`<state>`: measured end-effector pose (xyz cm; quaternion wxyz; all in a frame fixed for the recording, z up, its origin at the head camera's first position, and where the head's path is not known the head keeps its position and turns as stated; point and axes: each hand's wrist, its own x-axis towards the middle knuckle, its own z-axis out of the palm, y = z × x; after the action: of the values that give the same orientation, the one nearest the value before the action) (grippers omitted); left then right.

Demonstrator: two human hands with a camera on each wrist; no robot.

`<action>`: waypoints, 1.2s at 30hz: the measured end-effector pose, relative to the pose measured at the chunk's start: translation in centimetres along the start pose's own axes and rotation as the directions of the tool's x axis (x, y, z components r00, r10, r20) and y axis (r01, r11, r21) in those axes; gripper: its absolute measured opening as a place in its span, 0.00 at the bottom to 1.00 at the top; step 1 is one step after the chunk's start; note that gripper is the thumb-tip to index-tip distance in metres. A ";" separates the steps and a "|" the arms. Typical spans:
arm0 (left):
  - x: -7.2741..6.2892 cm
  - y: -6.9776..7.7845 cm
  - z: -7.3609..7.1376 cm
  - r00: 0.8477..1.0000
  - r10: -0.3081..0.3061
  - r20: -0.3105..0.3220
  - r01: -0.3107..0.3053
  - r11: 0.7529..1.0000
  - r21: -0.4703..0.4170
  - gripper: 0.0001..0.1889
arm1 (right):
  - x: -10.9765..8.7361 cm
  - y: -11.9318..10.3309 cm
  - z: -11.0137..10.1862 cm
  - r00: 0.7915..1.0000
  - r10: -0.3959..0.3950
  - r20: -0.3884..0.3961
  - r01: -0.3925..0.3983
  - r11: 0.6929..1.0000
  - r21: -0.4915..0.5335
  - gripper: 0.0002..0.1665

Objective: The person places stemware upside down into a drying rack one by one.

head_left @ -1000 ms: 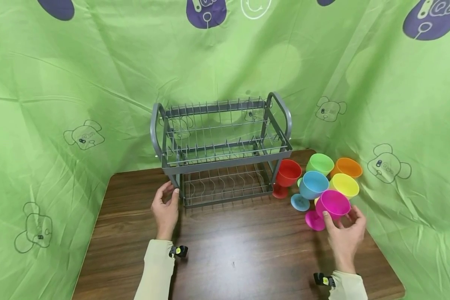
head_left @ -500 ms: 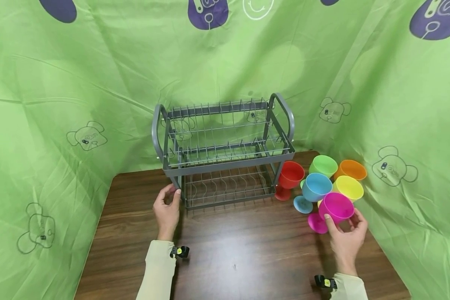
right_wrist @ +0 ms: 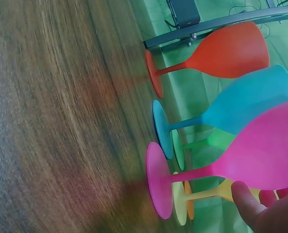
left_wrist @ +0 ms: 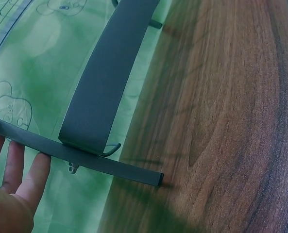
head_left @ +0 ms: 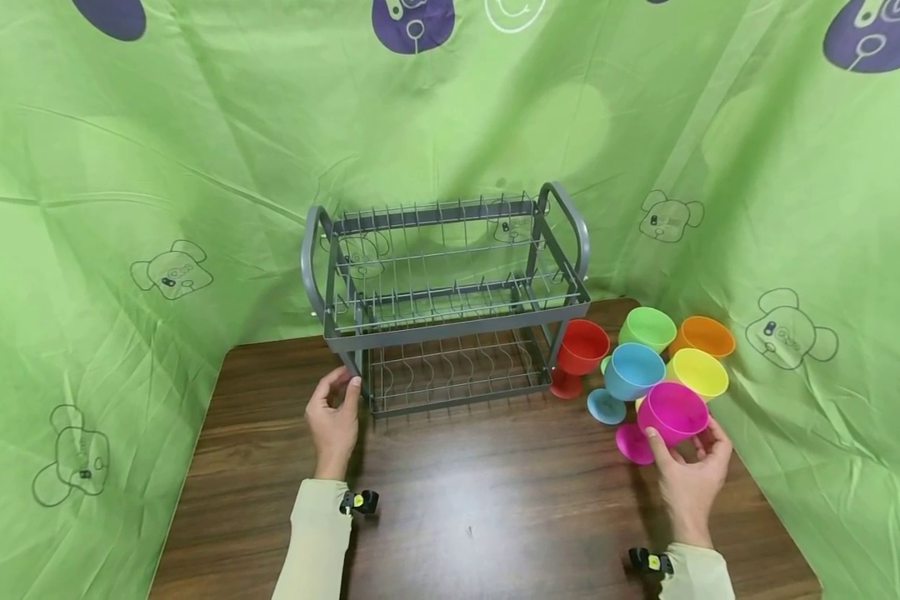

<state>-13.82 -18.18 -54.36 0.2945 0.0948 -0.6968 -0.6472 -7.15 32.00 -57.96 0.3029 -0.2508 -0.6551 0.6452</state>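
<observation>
My left hand (head_left: 333, 421) grips the front left leg of a grey two-tier dish rack (head_left: 457, 327). In the left wrist view its fingers curl against the thin dark bar (left_wrist: 100, 161) of the rack. On the right, my right hand (head_left: 692, 487) holds a magenta goblet (head_left: 672, 414) by the bowl, thumb at the near side. The goblet stands upright with its foot on the table, as the right wrist view shows. Behind it, close together, are a blue goblet (head_left: 634, 372), a yellow goblet (head_left: 697, 373), a green goblet (head_left: 647, 330) and an orange goblet (head_left: 703, 337).
A red goblet (head_left: 582, 348) stands right beside the rack's right end. Wood-grain table (head_left: 450, 500) lies in front of the rack. Green printed cloth (head_left: 217, 150) hangs close behind and on both sides.
</observation>
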 end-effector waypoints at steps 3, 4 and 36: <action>0.0 0.0 0.0 1.000 -0.009 -0.004 0.009 1.000 0.003 0.14 | -0.1 -0.3 -0.1 1.000 -0.008 -0.013 0.008 1.000 -0.010 0.52; 0.0 0.0 0.1 1.000 -0.012 -0.006 0.012 1.000 0.004 0.14 | -0.1 -0.4 -0.1 1.000 -0.011 -0.018 0.011 1.000 -0.011 0.52; -0.1 -0.3 0.0 1.000 -0.019 0.006 0.019 0.999 -0.033 0.14 | -4.3 -8.1 -1.0 0.951 -0.285 0.117 0.245 0.930 0.274 0.53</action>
<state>-13.87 -18.19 -54.70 0.2879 0.0945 -0.6859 -0.6616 -2.92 29.30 -50.23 0.3654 -0.0677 -0.6155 0.6950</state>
